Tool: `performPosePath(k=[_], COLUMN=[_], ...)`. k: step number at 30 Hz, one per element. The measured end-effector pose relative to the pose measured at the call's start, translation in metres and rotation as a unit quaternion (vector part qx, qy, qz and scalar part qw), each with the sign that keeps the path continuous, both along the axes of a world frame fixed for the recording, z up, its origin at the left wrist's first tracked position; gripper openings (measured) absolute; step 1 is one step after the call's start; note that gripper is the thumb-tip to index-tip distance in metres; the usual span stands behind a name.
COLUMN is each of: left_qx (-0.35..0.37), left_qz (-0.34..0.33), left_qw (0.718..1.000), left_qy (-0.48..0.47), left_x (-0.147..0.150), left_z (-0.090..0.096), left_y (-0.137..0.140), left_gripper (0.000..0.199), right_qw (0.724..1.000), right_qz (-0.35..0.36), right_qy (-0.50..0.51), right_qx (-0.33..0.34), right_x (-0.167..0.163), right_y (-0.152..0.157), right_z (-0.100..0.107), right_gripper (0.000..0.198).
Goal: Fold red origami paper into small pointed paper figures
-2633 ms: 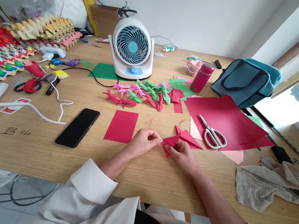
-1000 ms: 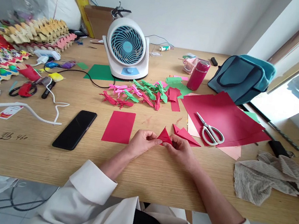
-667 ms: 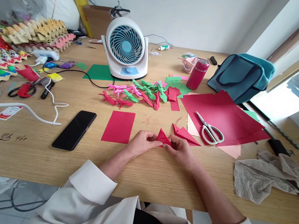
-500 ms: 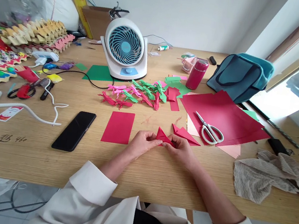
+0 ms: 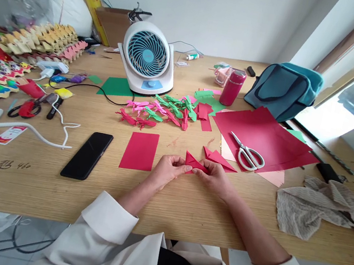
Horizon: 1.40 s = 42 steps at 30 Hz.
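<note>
The folded red piece has turned since the earliest frame, its one raised tip now standing beside the left fingertips. It is between the two hands, over the counter: the left hand pinches one side, the right hand the other, so each grip is clenched on it. More folded red paper lies just beyond the right hand. One red rectangle and one phone lie to the left; one pair of white-handled scissors rests on large red sheets. The heaped paper figures overlap too much to count.
</note>
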<state>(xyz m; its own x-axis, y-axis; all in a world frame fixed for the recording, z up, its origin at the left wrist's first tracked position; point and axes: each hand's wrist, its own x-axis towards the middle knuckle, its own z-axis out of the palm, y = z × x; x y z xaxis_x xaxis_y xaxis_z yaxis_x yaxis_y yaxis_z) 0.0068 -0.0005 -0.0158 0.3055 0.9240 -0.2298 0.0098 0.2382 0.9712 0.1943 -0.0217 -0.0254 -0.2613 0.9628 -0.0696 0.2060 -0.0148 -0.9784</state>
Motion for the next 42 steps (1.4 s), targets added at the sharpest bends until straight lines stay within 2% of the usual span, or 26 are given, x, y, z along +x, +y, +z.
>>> performPosePath(k=[6, 12, 16, 22, 28, 32, 42], left_qx=[0.030, 0.018, 0.038, 0.075, 0.070, 0.066, 0.061], left_qz=[0.011, -0.052, -0.070, -0.053, -0.070, -0.053, -0.037], left_qw=[0.999, 0.998, 0.996, 0.993, 0.994, 0.996, 0.997], left_qy=[-0.002, 0.017, 0.031, 0.068, 0.038, 0.019, 0.032], left_x=[0.0007, -0.0026, -0.0036, -0.0031, -0.0043, -0.0051, -0.0031], left_z=[0.0020, 0.0039, 0.0049, 0.0021, 0.0000, 0.0001, -0.0005], left_y=[-0.0016, -0.0008, -0.0008, -0.0009, 0.0002, 0.0009, -0.0007], left_gripper=[0.038, 0.033, 0.029, 0.025, 0.029, 0.030, 0.030], right_qw=[1.000, 1.000, 1.000, 1.000, 1.000, 0.999, 1.000], right_qz=[0.002, -0.007, -0.019, -0.015, 0.005, 0.025, 0.005], right_qy=[0.002, -0.011, -0.007, 0.016, 0.003, -0.021, -0.003], right_qx=[-0.006, -0.005, 0.000, -0.004, 0.005, 0.017, 0.025], right_x=[-0.0007, -0.0012, -0.0024, -0.0050, -0.0029, -0.0016, -0.0060], right_y=[-0.0010, -0.0003, 0.0001, -0.0002, -0.0005, -0.0015, -0.0021], right_z=[0.0016, 0.0020, 0.0030, 0.0064, 0.0030, 0.0033, 0.0097], right_gripper=[0.036, 0.034, 0.031, 0.033, 0.034, 0.035, 0.034])
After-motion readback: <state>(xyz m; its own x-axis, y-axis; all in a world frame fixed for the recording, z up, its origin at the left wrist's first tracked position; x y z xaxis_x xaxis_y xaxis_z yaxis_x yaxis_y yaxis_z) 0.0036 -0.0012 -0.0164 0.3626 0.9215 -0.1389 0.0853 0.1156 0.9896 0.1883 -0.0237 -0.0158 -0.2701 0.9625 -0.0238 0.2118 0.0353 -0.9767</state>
